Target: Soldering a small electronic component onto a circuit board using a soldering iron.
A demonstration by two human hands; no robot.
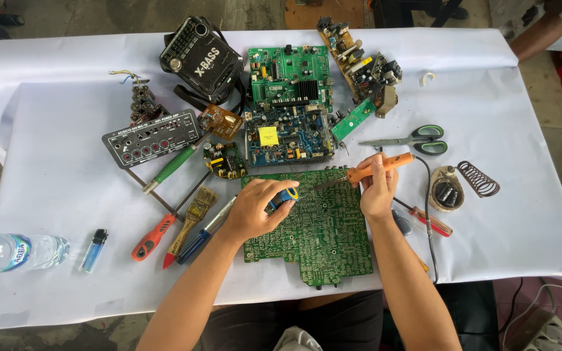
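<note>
- Centrally, a large green circuit board (313, 227) lies at the table's near edge.
- Right hand (377, 188), fingers wrapped on an orange soldering iron (375, 169), angles its tip leftward onto the board.
- Left hand (255, 211) rests there, fingers pinching a blue-yellow tool (285, 196).
- Scissors (414, 140) lie far right.
</note>
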